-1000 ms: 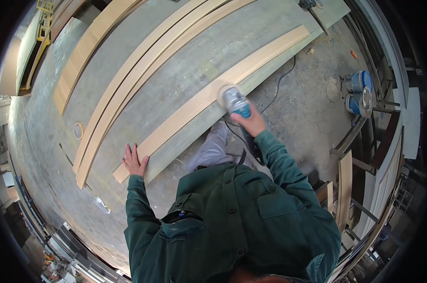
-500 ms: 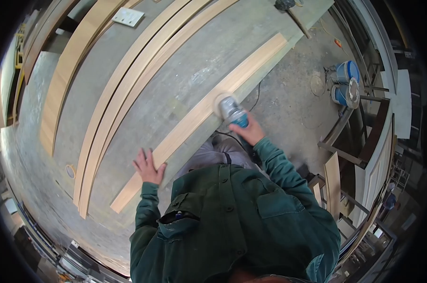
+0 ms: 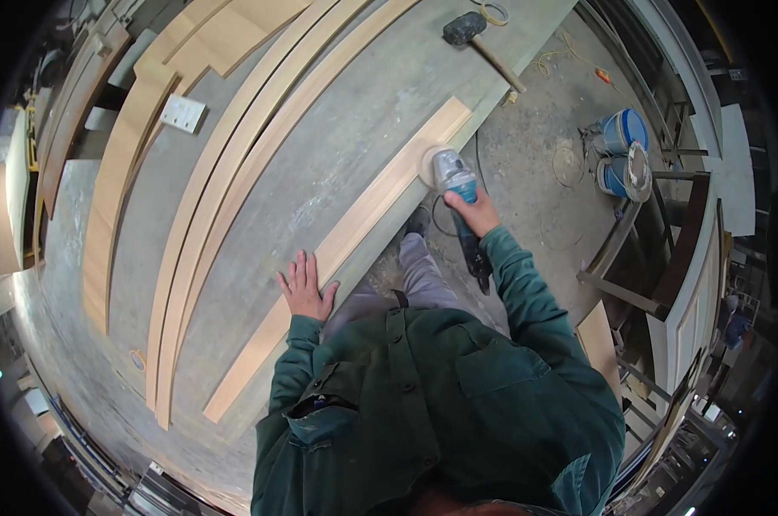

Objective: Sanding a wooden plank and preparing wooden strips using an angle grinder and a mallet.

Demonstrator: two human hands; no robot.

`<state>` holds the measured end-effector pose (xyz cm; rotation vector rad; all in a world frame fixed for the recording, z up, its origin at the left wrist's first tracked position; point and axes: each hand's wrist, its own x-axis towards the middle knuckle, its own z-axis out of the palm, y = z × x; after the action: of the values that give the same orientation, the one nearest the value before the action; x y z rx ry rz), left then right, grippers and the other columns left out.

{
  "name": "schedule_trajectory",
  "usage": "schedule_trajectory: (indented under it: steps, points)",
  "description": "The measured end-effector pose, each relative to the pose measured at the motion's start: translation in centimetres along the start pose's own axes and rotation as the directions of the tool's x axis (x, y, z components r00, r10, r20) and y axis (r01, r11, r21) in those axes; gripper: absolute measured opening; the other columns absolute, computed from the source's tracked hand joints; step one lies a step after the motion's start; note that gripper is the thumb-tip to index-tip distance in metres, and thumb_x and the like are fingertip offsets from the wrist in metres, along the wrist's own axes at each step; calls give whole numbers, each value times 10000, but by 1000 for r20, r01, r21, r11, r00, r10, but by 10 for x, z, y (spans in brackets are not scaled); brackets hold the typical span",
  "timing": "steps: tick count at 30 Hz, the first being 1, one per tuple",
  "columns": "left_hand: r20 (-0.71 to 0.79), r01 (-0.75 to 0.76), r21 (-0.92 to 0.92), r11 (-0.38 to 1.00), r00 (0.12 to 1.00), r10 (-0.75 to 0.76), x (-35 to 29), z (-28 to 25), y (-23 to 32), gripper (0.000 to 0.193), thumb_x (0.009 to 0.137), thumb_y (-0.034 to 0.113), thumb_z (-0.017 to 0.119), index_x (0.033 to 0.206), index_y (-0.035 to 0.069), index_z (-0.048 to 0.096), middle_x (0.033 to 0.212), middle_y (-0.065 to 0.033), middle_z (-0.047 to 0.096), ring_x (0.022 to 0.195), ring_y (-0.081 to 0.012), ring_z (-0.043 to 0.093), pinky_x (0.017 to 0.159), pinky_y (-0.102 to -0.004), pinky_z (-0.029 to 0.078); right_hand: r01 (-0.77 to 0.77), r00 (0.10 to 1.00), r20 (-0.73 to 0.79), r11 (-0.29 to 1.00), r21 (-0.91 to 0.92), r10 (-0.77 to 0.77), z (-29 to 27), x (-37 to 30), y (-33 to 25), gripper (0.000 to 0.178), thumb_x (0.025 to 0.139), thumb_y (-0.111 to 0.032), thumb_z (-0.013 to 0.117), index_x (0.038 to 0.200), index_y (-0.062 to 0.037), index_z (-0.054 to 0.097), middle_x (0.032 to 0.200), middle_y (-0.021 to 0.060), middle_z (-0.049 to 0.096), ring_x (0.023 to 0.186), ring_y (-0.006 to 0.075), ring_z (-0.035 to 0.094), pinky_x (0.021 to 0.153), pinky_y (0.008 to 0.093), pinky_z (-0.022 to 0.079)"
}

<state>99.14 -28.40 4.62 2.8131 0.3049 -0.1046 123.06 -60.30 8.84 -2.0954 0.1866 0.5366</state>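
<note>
My right hand (image 3: 477, 213) is wrapped round the body of a blue and silver angle grinder (image 3: 458, 177). Its blurred round disc lies over a long light wooden board (image 3: 378, 191), nearer the board's far end. Fingers spread, my left hand (image 3: 306, 290) presses flat on the same board, below its middle. The board runs along the front edge of a grey-green worktable (image 3: 320, 155). A dark cable trails from the grinder over the edge.
Several long curved wooden strips (image 3: 225, 185) lie left of the board, with a wide curved piece (image 3: 105, 224) beyond. A white plate (image 3: 183, 113) and a black-headed mallet (image 3: 466, 29) rest on the table. Blue buckets (image 3: 623, 131) stand on the floor at right, near a metal frame (image 3: 621, 292).
The grinder and my right hand have moved up along the board toward its far end. My left hand has also slid farther up the board. The view has shifted.
</note>
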Motion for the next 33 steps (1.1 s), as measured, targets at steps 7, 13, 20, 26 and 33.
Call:
schedule_trajectory:
  steps: [7, 13, 20, 26, 33]
  points:
    - [10, 35, 20, 999, 999, -35, 0, 0, 0, 810, 820, 479, 581, 1449, 49, 306, 1514, -126, 288, 1345, -352, 300, 1120, -562, 88, -66, 985, -155, 994, 86, 78, -85, 102, 21, 736, 720, -557, 740, 1175, 2, 590, 1047, 158, 657, 967, 237, 619, 879, 341, 459]
    - [-100, 64, -145, 987, 992, -78, 6, -5, -1, 862, 711, 465, 708, 1385, 36, 386, 1364, -206, 410, 1277, -377, 360, 1093, -560, 177, -282, 942, 29, 740, 611, 335, -114, 96, 21, 477, 826, -480, 678, 983, -36, 600, 761, 103, 645, 592, 192, 641, 509, 325, 528]
    - [-75, -16, -131, 991, 997, 6, 25, -28, 7, 732, 660, 381, 756, 1236, 21, 483, 1146, -177, 520, 1057, -351, 480, 951, -459, 355, -348, 925, 192, 526, 776, 328, -105, 17, 46, 448, 831, -400, 673, 1007, -8, 548, 798, 135, 646, 660, 272, 662, 610, 392, 566]
    - [-29, 23, -269, 963, 999, -32, 38, -54, 0, 676, 663, 350, 769, 1187, 35, 479, 1092, -172, 514, 972, -357, 533, 831, -425, 449, -259, 945, 107, 510, 820, 309, -103, -9, 38, 406, 814, -351, 678, 958, 11, 562, 790, 134, 646, 658, 248, 665, 607, 372, 568]
    - [-47, -55, -386, 921, 998, 40, 56, -105, -9, 644, 653, 304, 783, 1145, 29, 471, 1049, -179, 527, 920, -344, 575, 771, -407, 492, -90, 980, 143, 332, 939, -139, -79, -29, 41, 600, 898, -489, 504, 1250, -8, 433, 953, 138, 603, 798, 290, 655, 734, 444, 557]
